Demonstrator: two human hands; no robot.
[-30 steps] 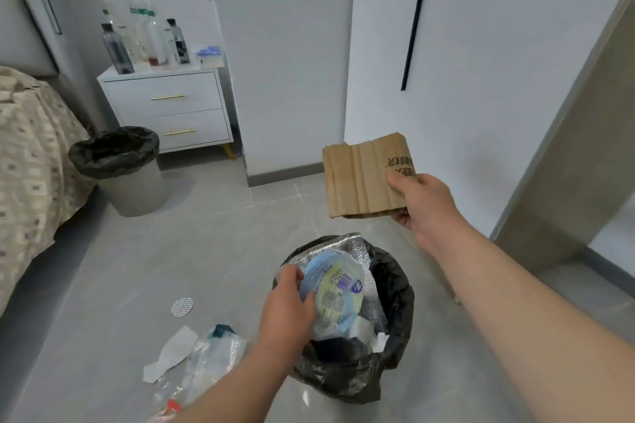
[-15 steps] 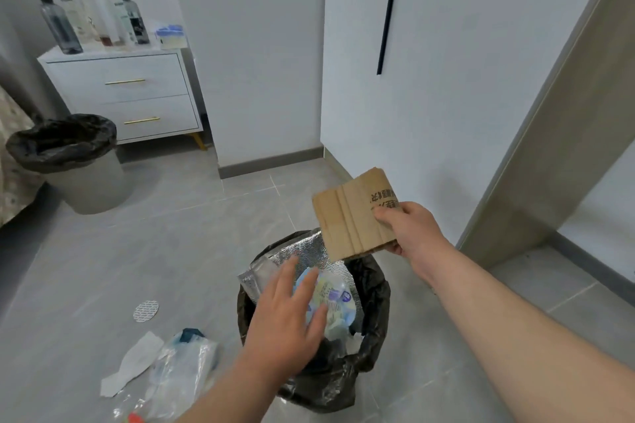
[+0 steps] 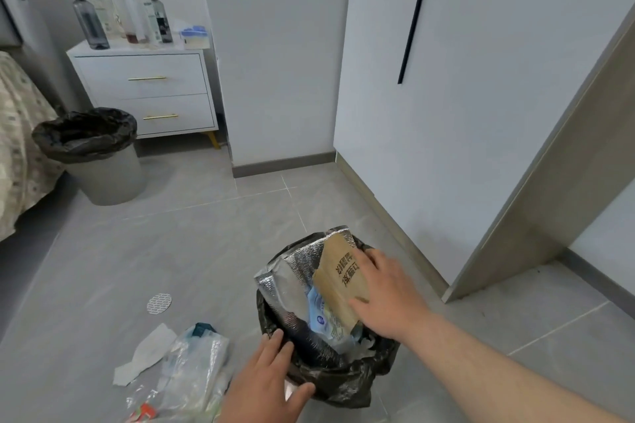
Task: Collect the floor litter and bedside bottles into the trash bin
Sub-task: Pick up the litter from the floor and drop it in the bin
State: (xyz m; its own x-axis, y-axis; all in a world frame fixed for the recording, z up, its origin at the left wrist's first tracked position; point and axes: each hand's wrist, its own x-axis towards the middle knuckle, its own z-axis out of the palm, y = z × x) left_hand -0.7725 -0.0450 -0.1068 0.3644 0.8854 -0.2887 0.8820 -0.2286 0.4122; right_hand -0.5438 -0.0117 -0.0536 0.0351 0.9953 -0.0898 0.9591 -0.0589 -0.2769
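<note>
Far left, a grey bin [image 3: 103,178] with a black liner stands just beside the nightstand [image 3: 144,93]. On top of it are bottles [image 3: 90,24] — perhaps five or six, overlapping too much to count surely. On the near floor lie three pieces: a round perforated disc [image 3: 159,303], a white paper scrap [image 3: 144,354] and a clear plastic bag [image 3: 196,367]. The left hand [image 3: 264,385] rests open on the rim of the near trash bin [image 3: 343,385]. Inside are a silver foil bag [image 3: 295,271], a blue wrapper [image 3: 323,316] and a cardboard piece [image 3: 338,275] with dark printed characters — the right hand [image 3: 385,295] presses it, fingers spread.
</note>
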